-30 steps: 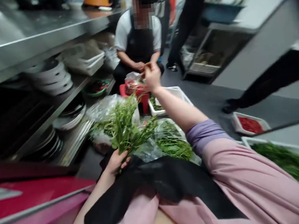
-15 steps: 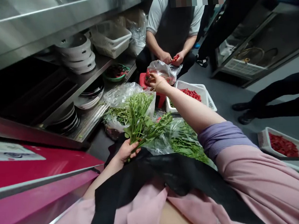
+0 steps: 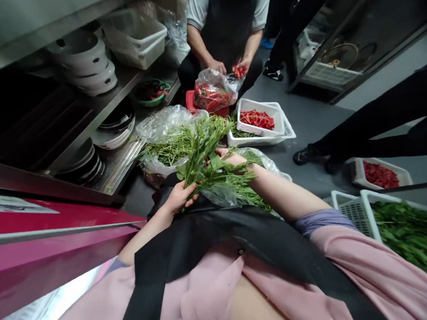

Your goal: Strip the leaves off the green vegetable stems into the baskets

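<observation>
My left hand (image 3: 181, 196) is closed around the stems of a bunch of leafy greens (image 3: 203, 168) above my lap. Behind the leaves at the bunch's right side is my right hand (image 3: 228, 156); its fingers are mostly hidden, so what it grips cannot be made out. An open plastic bag of green stems (image 3: 170, 146) lies beyond the bunch to the left. More greens (image 3: 253, 196) lie in clear plastic under my right forearm. Farther ahead, a clear bag of red chilies (image 3: 212, 96) rests on a red stool (image 3: 190, 101).
A person (image 3: 225, 26) sits opposite, holding red chilies. White baskets of chilies (image 3: 279, 125) stand right of the stool. At the right are a basket of leaves (image 3: 369, 216), another chili basket (image 3: 405, 177) and a person's legs (image 3: 366, 128). Metal shelving (image 3: 119, 93) with bowls lines the left.
My right hand has come back from the chili bag to the greens. The view has shifted, bringing the leaf basket further in. The person opposite has moved their hands apart.
</observation>
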A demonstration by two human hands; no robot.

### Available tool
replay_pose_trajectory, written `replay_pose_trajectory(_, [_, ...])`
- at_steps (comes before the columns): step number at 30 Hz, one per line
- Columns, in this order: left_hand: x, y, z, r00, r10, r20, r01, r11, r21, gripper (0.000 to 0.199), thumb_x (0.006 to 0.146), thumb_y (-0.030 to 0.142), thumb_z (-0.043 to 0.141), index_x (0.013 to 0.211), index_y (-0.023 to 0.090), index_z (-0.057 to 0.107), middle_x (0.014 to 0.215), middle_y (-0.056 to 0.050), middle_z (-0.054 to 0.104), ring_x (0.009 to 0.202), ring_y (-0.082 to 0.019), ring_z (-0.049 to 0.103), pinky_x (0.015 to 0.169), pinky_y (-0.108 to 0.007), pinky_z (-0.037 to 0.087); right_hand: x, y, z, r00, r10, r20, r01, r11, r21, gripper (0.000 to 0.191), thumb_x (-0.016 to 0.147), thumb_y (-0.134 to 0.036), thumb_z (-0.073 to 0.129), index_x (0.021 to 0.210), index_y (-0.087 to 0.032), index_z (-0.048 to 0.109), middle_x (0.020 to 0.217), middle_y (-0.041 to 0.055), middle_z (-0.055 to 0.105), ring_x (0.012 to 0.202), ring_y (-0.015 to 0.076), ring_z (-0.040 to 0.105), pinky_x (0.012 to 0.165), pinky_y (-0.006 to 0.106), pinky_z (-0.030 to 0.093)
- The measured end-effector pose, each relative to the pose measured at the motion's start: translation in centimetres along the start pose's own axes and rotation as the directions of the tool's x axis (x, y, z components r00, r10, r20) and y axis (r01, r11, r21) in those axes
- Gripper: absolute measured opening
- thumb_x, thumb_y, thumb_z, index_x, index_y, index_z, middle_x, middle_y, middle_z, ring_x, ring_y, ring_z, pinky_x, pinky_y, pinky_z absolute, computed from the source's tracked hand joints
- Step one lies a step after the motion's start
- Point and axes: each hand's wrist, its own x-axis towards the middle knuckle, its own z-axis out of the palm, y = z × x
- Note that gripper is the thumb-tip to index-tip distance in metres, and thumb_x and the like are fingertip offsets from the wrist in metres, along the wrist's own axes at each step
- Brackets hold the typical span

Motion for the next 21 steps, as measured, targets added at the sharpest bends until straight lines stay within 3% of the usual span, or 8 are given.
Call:
replay_pose_trajectory(3, [-0.1, 0.0, 0.6, 0.992, 0.063, -0.109, -0.065, 0.998, -0.022, 0.059, 0.07, 0.054, 0.073, 0.109, 0.014, 0.053, 0.054, 0.006, 0.055, 0.03, -0.003, 0.037, 0.032, -0.015, 0.02, -1.5, 1.0, 0.1, 0.986, 0.018, -0.166, -0.008, 0.998, 0.061, 0.034, 0.051, -0.027, 0.081, 0.076, -0.018, 0.061, 0.065, -0.0003, 0.063, 0.067, 0.0152, 0.06, 0.066, 0.028, 0.049])
replay_pose_trajectory(5, [-0.3, -0.1, 0.7, 0.992, 0.062, -0.108, -0.071, 0.994, -0.082, 0.064, 0.069, 0.052, 0.075, 0.114, 0.015, 0.05, 0.055, 0.007, 0.055, 0.031, -0.003, 0.037, 0.033, -0.015, 0.021, -2.5, 1.5, 0.7, 0.972, 0.004, -0.235, 0.032, 0.988, 0.148, 0.036, 0.051, -0.031, 0.08, 0.077, -0.018, 0.06, 0.066, -0.0012, 0.062, 0.065, 0.0142, 0.06, 0.066, 0.028, 0.049])
replay_pose_trajectory(8, [-0.3, -0.3, 0.4, 1.0, 0.026, 0.011, -0.023, 0.979, -0.201, 0.057, 0.068, 0.051, 0.076, 0.106, 0.018, 0.05, 0.056, 0.008, 0.054, 0.029, -0.002, 0.033, 0.032, -0.014, 0.019, -3.7, 1.8, 1.9, 0.968, -0.023, -0.248, 0.105, 0.941, 0.322, 0.041, 0.049, -0.029, 0.081, 0.081, -0.019, 0.058, 0.068, -0.0021, 0.062, 0.061, 0.0119, 0.057, 0.061, 0.026, 0.047])
replay_pose_trajectory(11, [0.0, -0.6, -0.1, 0.991, -0.005, 0.131, 0.043, 0.955, -0.292, 0.045, 0.071, 0.052, 0.074, 0.083, 0.018, 0.048, 0.053, 0.008, 0.051, 0.027, -0.001, 0.027, 0.031, -0.015, 0.018, -4.6, 1.8, 2.8, 0.971, -0.055, -0.232, 0.158, 0.877, 0.453, 0.039, 0.05, -0.022, 0.08, 0.081, -0.018, 0.057, 0.069, -0.0032, 0.06, 0.057, 0.0097, 0.054, 0.056, 0.024, 0.045])
replay_pose_trajectory(16, [0.4, -0.7, -0.6, 0.949, -0.118, 0.291, 0.217, 0.916, -0.337, 0.055, 0.075, 0.061, 0.065, 0.057, 0.019, 0.035, 0.037, 0.01, 0.023, 0.028, -0.002, 0.018, 0.031, -0.018, 0.016, -4.9, 1.5, 3.1, 0.954, -0.115, -0.278, 0.247, 0.827, 0.505, 0.032, 0.056, -0.02, 0.077, 0.082, -0.018, 0.057, 0.068, -0.0045, 0.056, 0.057, 0.0074, 0.049, 0.054, 0.022, 0.042])
replay_pose_trajectory(21, [-0.3, -0.6, 1.0, 0.944, -0.054, 0.326, 0.152, 0.947, -0.283, 0.046, 0.076, 0.046, 0.071, 0.056, 0.017, 0.041, 0.039, 0.009, 0.023, 0.031, -0.002, 0.016, 0.032, -0.019, 0.017, -5.8, 1.3, 3.6, 0.936, -0.047, -0.347, 0.227, 0.837, 0.497, 0.02, 0.064, -0.017, 0.067, 0.075, -0.018, 0.051, 0.057, -0.0065, 0.05, 0.049, 0.0078, 0.045, 0.045, 0.021, 0.037])
